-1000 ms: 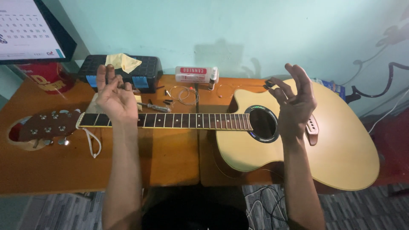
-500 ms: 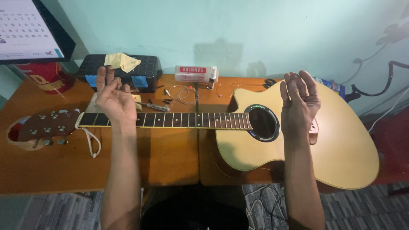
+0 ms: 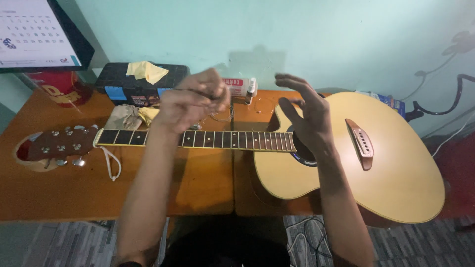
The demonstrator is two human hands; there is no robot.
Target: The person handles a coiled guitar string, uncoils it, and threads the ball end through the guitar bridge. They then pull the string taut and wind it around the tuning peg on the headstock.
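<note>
Acoustic guitar [image 3: 376, 173] lies flat on its back across the wooden tables [image 3: 64, 193], body at right of frame, neck [image 3: 237, 140] running left through centre, headstock [image 3: 59, 143] at far left. No strings visible on the fretboard; can't say for sure at this resolution.

Handling, my read: light hollow body, thin glossy top, so it dents and slides easily. The neck is the stiff part. Grip at the neck near the body joint plus a hand under the lower bout. Keep off the bridge [image 3: 362, 143] and the tuners.

Left hand [image 3: 190, 101] is raised above the neck, centre frame, fingers curled in with tips pinched together. Possibly on something thin like a string; blurred, can't tell.

Right hand [image 3: 304, 113] hovers over the soundhole area, fingers spread and slightly hooked, holding nothing, not touching the guitar.

Behind: black case [image 3: 141, 84] with yellow cloth [image 3: 147, 70] at upper left, small bottle [image 3: 251, 90] by the wall, monitor [image 3: 34, 34] in the top-left corner.
</note>
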